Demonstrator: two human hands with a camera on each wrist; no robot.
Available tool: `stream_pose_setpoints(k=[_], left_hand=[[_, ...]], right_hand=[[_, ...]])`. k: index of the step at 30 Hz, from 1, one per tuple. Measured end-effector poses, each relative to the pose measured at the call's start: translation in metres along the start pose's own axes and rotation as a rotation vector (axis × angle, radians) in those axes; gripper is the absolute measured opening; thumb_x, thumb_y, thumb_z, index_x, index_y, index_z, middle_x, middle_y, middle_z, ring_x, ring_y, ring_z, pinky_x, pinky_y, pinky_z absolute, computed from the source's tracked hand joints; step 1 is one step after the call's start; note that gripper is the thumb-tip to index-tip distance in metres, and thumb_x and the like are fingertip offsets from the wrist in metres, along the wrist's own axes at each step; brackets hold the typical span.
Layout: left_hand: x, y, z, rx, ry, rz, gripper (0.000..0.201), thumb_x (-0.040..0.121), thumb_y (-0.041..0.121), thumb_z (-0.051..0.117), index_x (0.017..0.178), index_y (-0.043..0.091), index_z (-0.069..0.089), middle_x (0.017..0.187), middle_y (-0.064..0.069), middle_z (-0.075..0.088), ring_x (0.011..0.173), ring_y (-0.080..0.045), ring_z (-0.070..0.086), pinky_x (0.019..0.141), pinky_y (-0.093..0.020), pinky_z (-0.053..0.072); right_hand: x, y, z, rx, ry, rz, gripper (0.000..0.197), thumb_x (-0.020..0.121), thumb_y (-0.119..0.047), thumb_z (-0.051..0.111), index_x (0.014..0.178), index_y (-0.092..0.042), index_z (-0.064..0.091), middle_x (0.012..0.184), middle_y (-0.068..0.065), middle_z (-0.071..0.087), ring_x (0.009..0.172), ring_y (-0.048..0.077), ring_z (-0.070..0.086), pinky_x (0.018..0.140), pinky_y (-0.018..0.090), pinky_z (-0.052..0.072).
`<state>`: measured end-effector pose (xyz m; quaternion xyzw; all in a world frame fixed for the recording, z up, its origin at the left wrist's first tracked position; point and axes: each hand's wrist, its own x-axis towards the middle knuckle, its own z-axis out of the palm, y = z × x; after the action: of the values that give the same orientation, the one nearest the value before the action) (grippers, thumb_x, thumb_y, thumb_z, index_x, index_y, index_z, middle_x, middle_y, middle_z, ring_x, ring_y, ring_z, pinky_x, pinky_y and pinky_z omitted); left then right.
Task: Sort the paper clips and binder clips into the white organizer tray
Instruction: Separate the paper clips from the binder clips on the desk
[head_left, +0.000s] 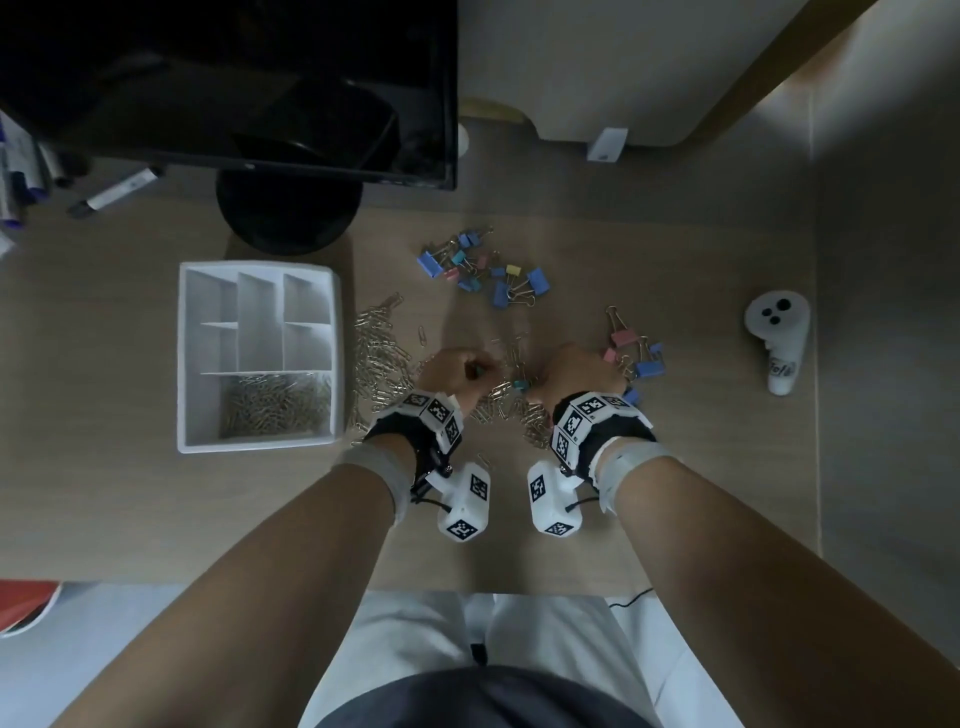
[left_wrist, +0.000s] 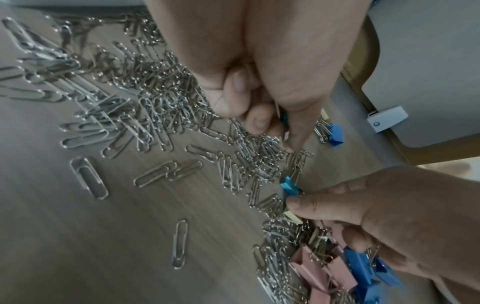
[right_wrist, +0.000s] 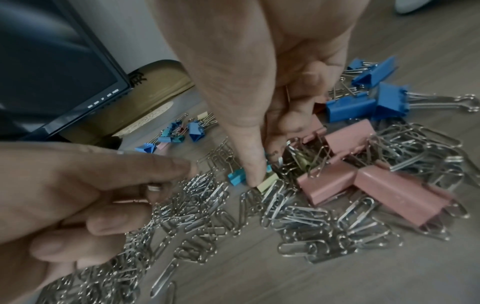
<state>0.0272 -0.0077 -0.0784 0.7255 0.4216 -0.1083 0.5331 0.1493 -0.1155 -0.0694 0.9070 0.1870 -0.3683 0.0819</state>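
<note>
The white organizer tray (head_left: 182, 358) stands at the left, with paper clips in its front compartment. Loose silver paper clips (head_left: 382, 358) spread from the tray to under both hands. My left hand (head_left: 470, 370) is curled, pinching a small teal binder clip (left_wrist: 283, 118) above the pile. My right hand (head_left: 535, 389) reaches down beside it. Its thumb (right_wrist: 255, 174) rests on a small yellow binder clip (right_wrist: 267, 183) and the forefinger curls on the other side. Another small teal binder clip (right_wrist: 236, 178) lies just left of the thumb. Pink binder clips (right_wrist: 384, 189) and blue binder clips (right_wrist: 363, 105) lie by the right hand.
A second heap of coloured binder clips (head_left: 483, 270) lies farther back. A black monitor (head_left: 234, 78) on a round stand (head_left: 288, 213) fills the back left, with a marker (head_left: 114, 192) beside it. A white controller (head_left: 779, 338) lies at the right.
</note>
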Motion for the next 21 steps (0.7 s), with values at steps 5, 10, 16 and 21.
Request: stream_pose_setpoints(k=[5, 10, 16, 21], left_hand=[[0.006, 0.005, -0.002, 0.146, -0.087, -0.016, 0.014, 0.076, 0.034, 0.076, 0.089, 0.031, 0.074, 0.091, 0.015, 0.071, 0.086, -0.006, 0.066, 0.083, -0.024, 0.053], [0.014, 0.02, 0.008, 0.432, -0.049, 0.036, 0.008, 0.081, 0.029, 0.067, 0.089, 0.029, 0.07, 0.091, 0.007, 0.071, 0.085, -0.017, 0.066, 0.077, -0.03, 0.054], [0.019, 0.025, 0.018, 0.61, -0.098, 0.135, 0.023, 0.083, 0.023, 0.066, 0.101, 0.036, 0.062, 0.101, 0.007, 0.071, 0.093, -0.021, 0.067, 0.08, -0.033, 0.055], [0.022, 0.028, 0.025, 0.693, -0.177, 0.205, 0.031, 0.074, 0.028, 0.08, 0.1, 0.03, 0.064, 0.104, 0.01, 0.07, 0.095, -0.016, 0.066, 0.083, -0.03, 0.053]], right_hand=[[-0.003, -0.002, 0.006, 0.076, -0.017, 0.034, 0.021, 0.08, -0.03, 0.076, 0.092, -0.014, 0.069, 0.082, 0.003, 0.066, 0.076, 0.026, 0.064, 0.065, 0.031, 0.05], [-0.006, 0.009, 0.01, 0.174, -0.026, 0.017, 0.032, 0.08, -0.047, 0.072, 0.083, -0.015, 0.071, 0.077, 0.003, 0.068, 0.07, 0.025, 0.064, 0.059, 0.027, 0.046], [-0.01, 0.034, 0.005, 0.404, -0.008, 0.044, 0.04, 0.077, -0.054, 0.067, 0.079, -0.014, 0.069, 0.072, 0.004, 0.068, 0.069, 0.024, 0.067, 0.06, 0.031, 0.055], [-0.015, 0.051, 0.003, 0.524, 0.017, 0.045, 0.028, 0.081, -0.044, 0.065, 0.089, -0.018, 0.07, 0.074, 0.001, 0.069, 0.065, 0.018, 0.063, 0.047, 0.022, 0.033]])
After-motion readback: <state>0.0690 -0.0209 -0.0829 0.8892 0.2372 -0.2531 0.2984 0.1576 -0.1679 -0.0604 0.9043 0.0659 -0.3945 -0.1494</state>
